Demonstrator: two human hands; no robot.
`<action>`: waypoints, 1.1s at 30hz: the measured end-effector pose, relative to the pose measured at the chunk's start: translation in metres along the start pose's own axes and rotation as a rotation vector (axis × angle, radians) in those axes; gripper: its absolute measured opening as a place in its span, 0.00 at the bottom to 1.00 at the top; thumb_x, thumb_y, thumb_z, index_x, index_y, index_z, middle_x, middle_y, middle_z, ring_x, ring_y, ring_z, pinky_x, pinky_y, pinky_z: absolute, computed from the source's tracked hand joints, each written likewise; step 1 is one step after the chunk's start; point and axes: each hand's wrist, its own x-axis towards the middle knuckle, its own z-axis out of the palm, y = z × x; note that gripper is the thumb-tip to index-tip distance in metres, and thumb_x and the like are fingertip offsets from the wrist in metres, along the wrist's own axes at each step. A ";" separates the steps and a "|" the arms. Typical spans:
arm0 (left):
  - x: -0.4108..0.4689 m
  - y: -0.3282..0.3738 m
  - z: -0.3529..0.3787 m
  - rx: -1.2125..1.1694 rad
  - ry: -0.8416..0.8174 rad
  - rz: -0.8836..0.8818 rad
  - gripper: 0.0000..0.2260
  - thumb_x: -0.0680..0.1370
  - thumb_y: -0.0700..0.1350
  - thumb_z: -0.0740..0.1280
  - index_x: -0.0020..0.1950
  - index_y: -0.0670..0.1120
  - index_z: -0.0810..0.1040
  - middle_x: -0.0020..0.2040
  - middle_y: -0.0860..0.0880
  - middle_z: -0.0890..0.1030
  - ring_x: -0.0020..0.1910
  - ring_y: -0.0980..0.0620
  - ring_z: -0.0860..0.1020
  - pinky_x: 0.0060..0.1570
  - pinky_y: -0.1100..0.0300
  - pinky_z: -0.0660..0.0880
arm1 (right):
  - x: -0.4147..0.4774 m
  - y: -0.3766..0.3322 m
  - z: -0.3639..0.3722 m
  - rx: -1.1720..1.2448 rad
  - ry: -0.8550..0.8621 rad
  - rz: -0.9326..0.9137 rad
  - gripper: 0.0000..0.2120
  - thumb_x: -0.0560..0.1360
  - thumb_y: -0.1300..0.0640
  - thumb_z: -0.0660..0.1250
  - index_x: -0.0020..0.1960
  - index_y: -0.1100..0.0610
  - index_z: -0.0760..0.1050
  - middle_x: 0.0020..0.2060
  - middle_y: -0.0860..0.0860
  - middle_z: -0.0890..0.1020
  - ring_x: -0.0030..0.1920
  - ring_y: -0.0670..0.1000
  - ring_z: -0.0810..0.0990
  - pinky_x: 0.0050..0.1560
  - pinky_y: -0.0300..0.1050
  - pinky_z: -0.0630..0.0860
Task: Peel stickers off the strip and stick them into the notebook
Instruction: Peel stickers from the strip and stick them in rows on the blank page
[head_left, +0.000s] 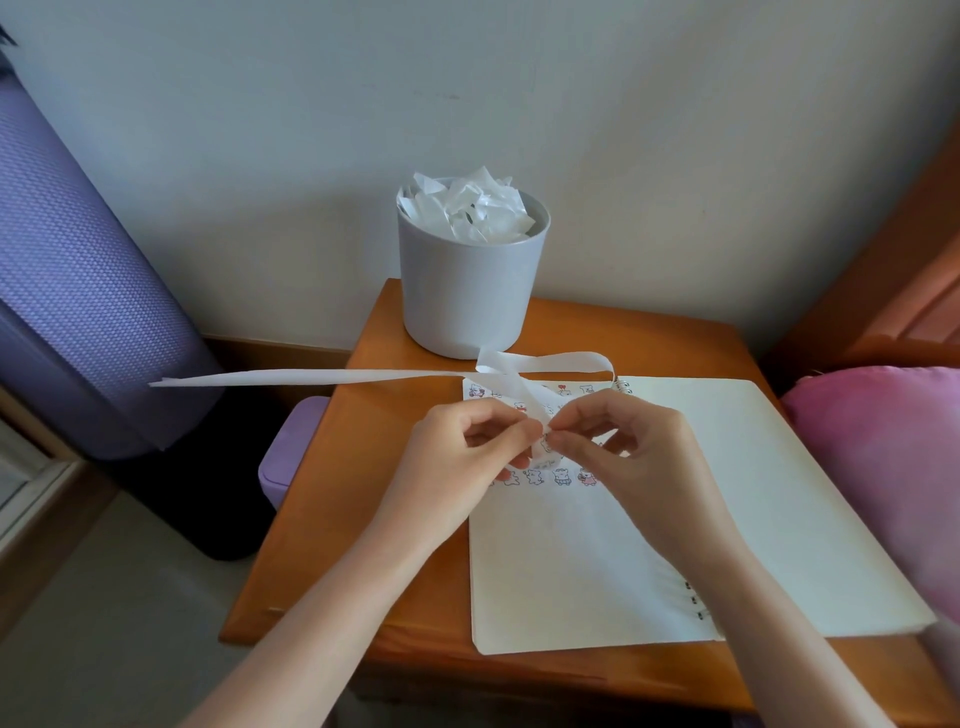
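While my left grip (462, 452) pinches the flimsy strip (311, 376), my right grip (639, 452) pinches a sticker (546, 442) edge; it looks thin and tear-prone, so I'd peel from its corner.

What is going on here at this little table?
A person is working over an open notebook on a wooden table. The left hand holds a white sticker strip, and the right hand pinches it close by, apparently peeling a sticker. Small stickers already line the left page. A grey bin behind holds crumpled paper.
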 end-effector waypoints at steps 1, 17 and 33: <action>0.000 0.000 0.000 -0.002 0.000 -0.004 0.05 0.75 0.45 0.68 0.45 0.45 0.83 0.35 0.51 0.83 0.37 0.58 0.81 0.35 0.69 0.76 | 0.000 0.000 0.000 -0.015 0.003 -0.006 0.06 0.70 0.61 0.73 0.40 0.50 0.80 0.36 0.40 0.82 0.36 0.41 0.77 0.34 0.37 0.75; 0.001 0.000 0.001 -0.094 0.004 -0.095 0.05 0.76 0.44 0.67 0.44 0.44 0.82 0.34 0.50 0.83 0.35 0.57 0.82 0.34 0.68 0.77 | -0.002 0.000 -0.009 -0.093 -0.049 0.003 0.07 0.72 0.55 0.71 0.39 0.44 0.77 0.44 0.40 0.77 0.45 0.42 0.72 0.41 0.29 0.68; 0.000 -0.007 0.002 0.014 0.014 -0.080 0.05 0.76 0.43 0.68 0.42 0.46 0.83 0.34 0.49 0.83 0.34 0.57 0.80 0.33 0.70 0.74 | 0.004 0.022 -0.042 -0.253 -0.087 0.267 0.05 0.70 0.56 0.73 0.37 0.50 0.80 0.32 0.45 0.81 0.32 0.44 0.73 0.32 0.34 0.68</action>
